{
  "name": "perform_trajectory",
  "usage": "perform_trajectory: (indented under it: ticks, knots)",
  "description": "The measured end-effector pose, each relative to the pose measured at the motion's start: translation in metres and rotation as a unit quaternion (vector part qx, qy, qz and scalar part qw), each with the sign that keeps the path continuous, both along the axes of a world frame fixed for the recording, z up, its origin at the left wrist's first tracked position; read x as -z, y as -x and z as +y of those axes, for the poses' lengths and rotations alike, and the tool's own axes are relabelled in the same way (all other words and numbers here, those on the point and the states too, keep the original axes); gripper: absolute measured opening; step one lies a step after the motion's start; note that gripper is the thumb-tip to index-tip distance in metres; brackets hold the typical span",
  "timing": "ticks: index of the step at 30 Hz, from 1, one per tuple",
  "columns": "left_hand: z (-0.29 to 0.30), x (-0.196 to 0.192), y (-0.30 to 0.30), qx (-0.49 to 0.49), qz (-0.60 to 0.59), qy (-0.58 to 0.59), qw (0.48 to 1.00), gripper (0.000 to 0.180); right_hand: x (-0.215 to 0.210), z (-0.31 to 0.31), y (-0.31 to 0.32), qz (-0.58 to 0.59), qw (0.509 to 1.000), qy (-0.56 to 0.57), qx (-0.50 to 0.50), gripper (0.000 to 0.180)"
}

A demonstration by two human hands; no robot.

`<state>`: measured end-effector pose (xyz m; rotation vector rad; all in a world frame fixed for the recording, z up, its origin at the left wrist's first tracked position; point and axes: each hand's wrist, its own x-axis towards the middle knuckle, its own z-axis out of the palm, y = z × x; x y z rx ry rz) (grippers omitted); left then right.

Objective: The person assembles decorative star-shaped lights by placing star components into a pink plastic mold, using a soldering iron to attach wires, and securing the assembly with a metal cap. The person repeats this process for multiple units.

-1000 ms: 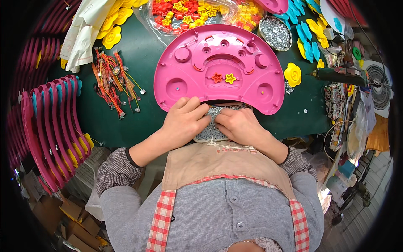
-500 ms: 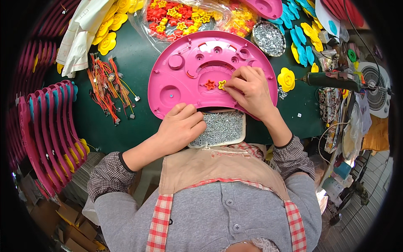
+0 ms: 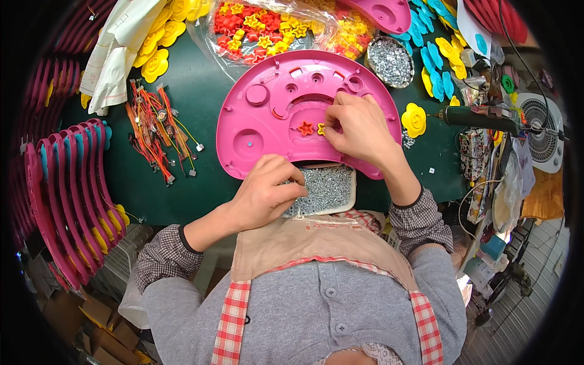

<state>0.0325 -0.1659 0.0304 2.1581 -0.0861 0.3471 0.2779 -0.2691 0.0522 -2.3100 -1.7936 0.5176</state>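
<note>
A pink half-moon plastic shell (image 3: 267, 131) lies hollow side up on the bench in front of me. A red star piece (image 3: 305, 128) sits in its middle, with a yellow star piece (image 3: 321, 129) beside it. My right hand (image 3: 362, 131) is over the shell, fingers bent together at the yellow star and partly covering it; whether they grip anything is hidden. My left hand (image 3: 266, 190) is at the left end of a white tray (image 3: 354, 193) of small silver screws (image 3: 328, 188). Its thumb and fingers are drawn together over the screws, and anything between them is too small to make out.
Bags of red and yellow stars (image 3: 261, 30) and a bowl of metal parts (image 3: 390, 61) stand beyond the shell. Bundled wires (image 3: 161, 131) lie left, near a rack of pink parts (image 3: 79, 194). At right are a yellow flower piece (image 3: 414, 120) and a green power screwdriver (image 3: 480, 118).
The shell has shifted slightly toward me. My left hand has moved from the shell's near edge to over the screws. My right fingers now cover more of the yellow star.
</note>
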Motion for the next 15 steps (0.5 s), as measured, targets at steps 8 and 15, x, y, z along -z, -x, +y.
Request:
perform_trajectory:
  ticks: [8, 15]
  knots:
    - [0.017, -0.013, -0.017, -0.126, 0.023, 0.093, 0.987, 0.023, 0.003, -0.026, -0.007, 0.153, 0.945, -0.27, 0.107, 0.015]
    - [0.049, -0.014, -0.036, -0.146, 0.089, 0.167, 0.971, 0.014, -0.014, -0.139, -0.107, 0.004, 0.644, -0.7, 0.308, 0.044]
